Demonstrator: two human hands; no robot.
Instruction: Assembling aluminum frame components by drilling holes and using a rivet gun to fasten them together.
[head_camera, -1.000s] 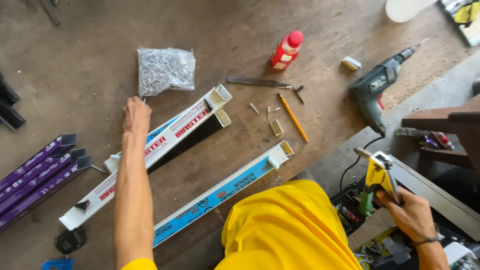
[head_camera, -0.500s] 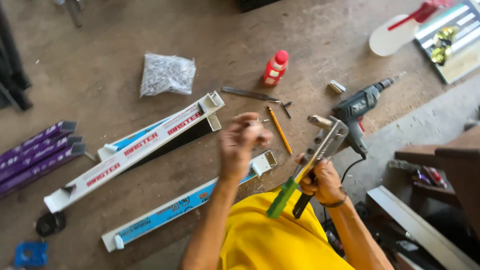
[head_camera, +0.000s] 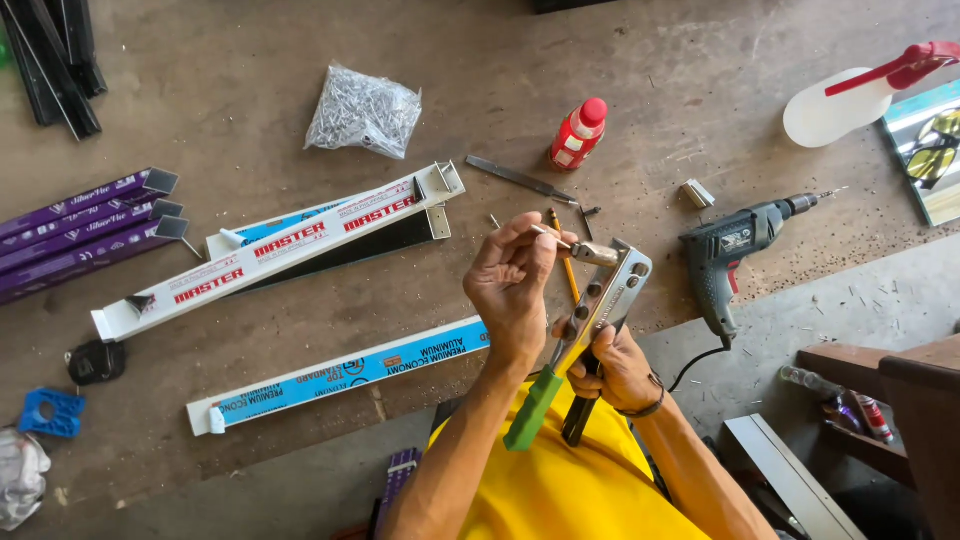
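Rivet gun (head_camera: 592, 318): held up over the lap, nose end highest, green-sleeved handle pointing down toward the yellow shirt. That tilt seems meant to bring the nose within easy reach of the other hand.

Right hand (head_camera: 615, 365): wrapped closed around the tool's dark lower handle, carrying its weight.

Left hand (head_camera: 512, 285): fingers curled, thumb and forefinger pinched on a thin rivet pin (head_camera: 548, 234) right at the tool's nose; whether the pin has entered the nose, I cannot tell.

Bag of rivets (head_camera: 364, 110): clear plastic, lying on the concrete floor well beyond the hands, near enough to draw from.

Aluminium channel lengths: two white ones side by side (head_camera: 275, 250) and a blue-labelled one (head_camera: 340, 378) nearer the person, laid roughly parallel, apparently staged as work stock.

Purple strips (head_camera: 80, 228): bundled at the left.

Electric drill (head_camera: 740, 245): on its side just right of the hands, cord trailing.

Pencil (head_camera: 562, 260): on the floor behind the tool.

Red bottle (head_camera: 578, 134) and a flat file (head_camera: 520, 178): further back.

Spray bottle (head_camera: 850, 100): far right.
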